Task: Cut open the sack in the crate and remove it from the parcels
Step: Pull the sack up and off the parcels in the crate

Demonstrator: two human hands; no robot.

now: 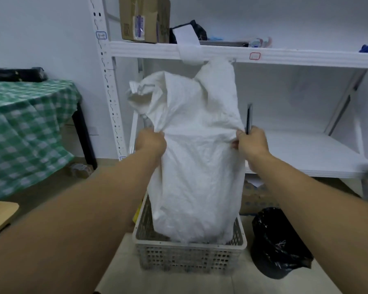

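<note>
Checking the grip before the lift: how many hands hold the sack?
2. The left hand grips the sack at its left edge; the right hand grips the right edge, also holding a dark thin tool.

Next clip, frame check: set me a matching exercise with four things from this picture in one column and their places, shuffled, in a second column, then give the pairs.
Things
1. sack
2. cardboard box
3. black bag
4. checked cloth

Places
a. on the upper shelf
b. draped at the far left of the view
c. standing in the crate, gripped by the left hand and the right hand
d. on the floor just right of the crate

Pairs: 1-c, 2-a, 3-d, 4-b
</note>
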